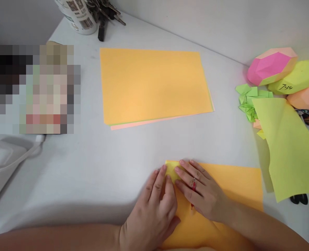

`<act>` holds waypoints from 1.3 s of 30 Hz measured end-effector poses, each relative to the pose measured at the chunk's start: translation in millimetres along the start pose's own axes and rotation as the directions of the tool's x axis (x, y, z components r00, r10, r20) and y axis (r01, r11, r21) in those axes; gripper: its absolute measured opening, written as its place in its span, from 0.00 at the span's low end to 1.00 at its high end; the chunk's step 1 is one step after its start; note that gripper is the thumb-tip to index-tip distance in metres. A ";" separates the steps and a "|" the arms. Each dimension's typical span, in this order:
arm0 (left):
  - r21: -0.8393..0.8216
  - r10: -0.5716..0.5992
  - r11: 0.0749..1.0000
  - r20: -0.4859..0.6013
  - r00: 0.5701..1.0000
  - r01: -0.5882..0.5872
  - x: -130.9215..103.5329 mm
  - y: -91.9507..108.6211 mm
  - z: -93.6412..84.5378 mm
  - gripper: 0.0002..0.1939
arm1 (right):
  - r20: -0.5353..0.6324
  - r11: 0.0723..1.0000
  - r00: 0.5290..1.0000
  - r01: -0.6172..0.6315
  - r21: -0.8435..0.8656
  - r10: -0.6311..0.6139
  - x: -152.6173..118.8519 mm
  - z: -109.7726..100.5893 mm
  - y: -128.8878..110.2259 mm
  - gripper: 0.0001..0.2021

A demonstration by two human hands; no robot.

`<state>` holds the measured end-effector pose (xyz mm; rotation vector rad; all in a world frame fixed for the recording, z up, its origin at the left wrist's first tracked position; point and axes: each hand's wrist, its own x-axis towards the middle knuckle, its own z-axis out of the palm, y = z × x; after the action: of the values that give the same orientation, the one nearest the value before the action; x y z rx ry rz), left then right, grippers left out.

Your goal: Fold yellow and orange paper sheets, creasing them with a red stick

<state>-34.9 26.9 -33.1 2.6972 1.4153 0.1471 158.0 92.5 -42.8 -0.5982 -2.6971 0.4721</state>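
A small yellow piece of paper (172, 171) lies at the top left corner of an orange sheet of paper (238, 188) near the front of the table. Whether it is a separate slip or a folded part, I cannot tell. My left hand (156, 200) rests at its left side, fingertips pressing along the edge and thumb stuck out to the right. From the right, my right hand (202, 188) lies flat, its spread fingertips touching the yellow paper. A ring (194, 181) is on one finger, with something red beside it. My hands cover part of both papers.
A stack of orange, green and pink sheets (156, 85) lies farther back. On the right are folded pink (273, 66) and yellow (298, 76) paper shapes, green scraps (248, 103) and a yellow-green sheet (292, 150). Keys (104, 15), a white container (79, 17) and a white cable (26, 153) are leftward.
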 end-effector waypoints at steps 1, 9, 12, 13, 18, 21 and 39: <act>-0.001 0.007 1.000 0.001 1.000 -0.007 0.1 -0.9 0.3 0.33 | -0.004 1.000 1.000 0.000 -0.001 0.000 -0.4 0.2 -0.3 0.15; -0.031 0.024 0.999 -0.037 0.999 -0.025 -2.2 -3.2 3.6 0.32 | -0.041 1.000 0.999 -0.005 0.001 0.005 0.8 -0.8 -2.5 0.13; -0.041 0.016 0.999 -0.048 0.999 -0.018 -3.6 -3.0 5.0 0.33 | -0.041 1.000 0.999 -0.011 0.000 0.011 0.9 -1.2 -2.5 0.12; -0.044 0.008 0.999 -0.052 0.999 -0.010 -4.0 -3.1 5.4 0.34 | -0.038 1.000 0.999 -0.012 -0.003 0.012 0.8 -1.3 -2.5 0.13; -0.046 -0.013 0.999 -0.040 0.999 0.011 -3.0 -4.5 4.6 0.36 | -0.027 1.000 1.000 -0.007 -0.026 0.006 0.6 -2.3 -2.3 0.13; -0.042 0.002 0.999 0.016 1.000 -0.001 -1.6 -5.0 3.5 0.38 | -0.043 1.000 0.999 -0.014 -0.023 0.013 -0.9 -1.5 -2.3 0.12; -0.053 0.016 0.998 0.026 1.000 -0.015 -4.6 -5.1 6.9 0.38 | -0.065 0.999 0.998 -0.006 -0.044 0.003 -2.8 -0.4 -2.2 0.14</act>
<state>-40.8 25.8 -40.8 2.6585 1.3637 0.1469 159.8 89.4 -42.3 -0.6215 -2.6517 0.3882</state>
